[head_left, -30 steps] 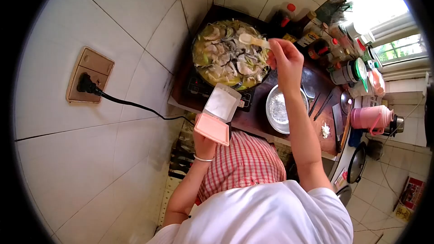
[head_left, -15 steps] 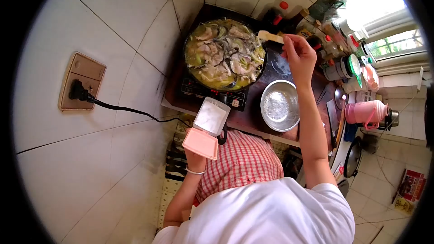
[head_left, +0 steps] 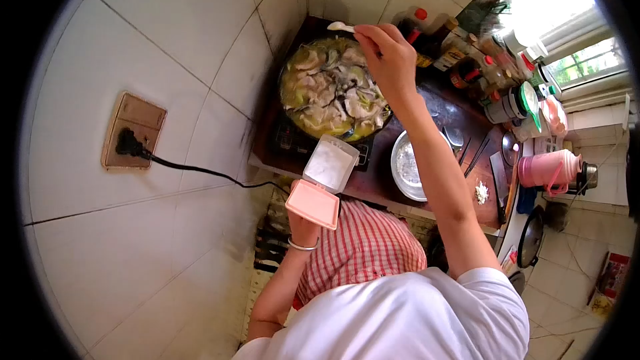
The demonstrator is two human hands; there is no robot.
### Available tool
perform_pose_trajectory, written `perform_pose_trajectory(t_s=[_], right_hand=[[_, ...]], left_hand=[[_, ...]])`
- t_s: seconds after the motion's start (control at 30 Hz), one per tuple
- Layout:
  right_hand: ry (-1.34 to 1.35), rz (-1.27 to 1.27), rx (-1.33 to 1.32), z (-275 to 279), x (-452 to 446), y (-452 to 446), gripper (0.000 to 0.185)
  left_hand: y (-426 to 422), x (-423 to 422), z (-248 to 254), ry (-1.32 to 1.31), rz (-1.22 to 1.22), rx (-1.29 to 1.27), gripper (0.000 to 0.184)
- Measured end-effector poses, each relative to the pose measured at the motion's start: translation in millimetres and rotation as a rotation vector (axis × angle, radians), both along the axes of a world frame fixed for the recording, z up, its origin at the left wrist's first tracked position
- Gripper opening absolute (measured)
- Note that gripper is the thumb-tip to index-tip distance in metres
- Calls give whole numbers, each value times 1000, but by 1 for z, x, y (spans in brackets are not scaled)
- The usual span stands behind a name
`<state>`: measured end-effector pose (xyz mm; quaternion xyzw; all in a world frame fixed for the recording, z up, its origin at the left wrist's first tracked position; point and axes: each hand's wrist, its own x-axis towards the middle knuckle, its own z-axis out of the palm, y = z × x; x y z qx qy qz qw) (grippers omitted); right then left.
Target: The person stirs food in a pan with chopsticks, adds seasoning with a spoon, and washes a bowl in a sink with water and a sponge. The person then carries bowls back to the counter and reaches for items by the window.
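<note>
Spoon: moved left, upper frame; pinched by right hand
Box: gripped by left hand
Pan: apparently being seasoned; next, steadiness needed

No legible text, bottle labels too small, cooker panel markings unclear, red packet print unreadable

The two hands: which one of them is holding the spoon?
The right hand, reached out farther from the body, holds the spoon; the left hand holds the open box instead.
</note>
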<state>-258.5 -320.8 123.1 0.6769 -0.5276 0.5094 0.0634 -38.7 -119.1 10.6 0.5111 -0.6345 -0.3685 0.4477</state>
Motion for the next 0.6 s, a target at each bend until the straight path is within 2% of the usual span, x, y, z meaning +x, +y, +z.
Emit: perform_pose_trajectory(t_s=[0.03, 0.07, 0.1, 0.17, 0.23, 0.3, 0.33, 0.37, 0.47, 0.5, 0.57, 0.6], right_hand=[[1, -4, -8, 1, -4, 0, 10], [-14, 0, -47, -2, -10, 2, 10], [-30, 1, -84, -9, -18, 6, 11], [74, -12, 142, -45, -43, 3, 8], [-133, -74, 75, -22, -49, 30, 7], [-240, -39, 50, -54, -67, 31, 8], [-74, -63, 218, -83, -85, 29, 9], [-156, -69, 175, -83, -93, 40, 10], [-526, -6, 241, -20, -103, 101, 11], [-549, -21, 239, -9, -123, 120, 11], [-580, 43, 475, 6, -160, 155, 11], [-583, 88, 493, 7, -179, 169, 12]], left_hand=[[-4, -3, -1, -113, -12, -111, 19], [-2, -3, -15, -358, -12, -328, 31], [-1, -5, -22, -358, -20, -333, 31], [3, -11, -32, -384, -44, -275, 40], [-6, -25, -40, -214, -79, -108, 41], [-5, -36, -47, -405, -100, -206, 41], [-1, -42, -54, -503, -109, -199, 42], [-7, -55, -53, -500, -99, -250, 40], [-8, -89, -33, -587, -127, -295, 36], [-11, -106, -31, -589, -148, -328, 34], [-16, -140, -28, -593, -192, -393, 31], [-20, -165, -15, -544, -195, -408, 28]])
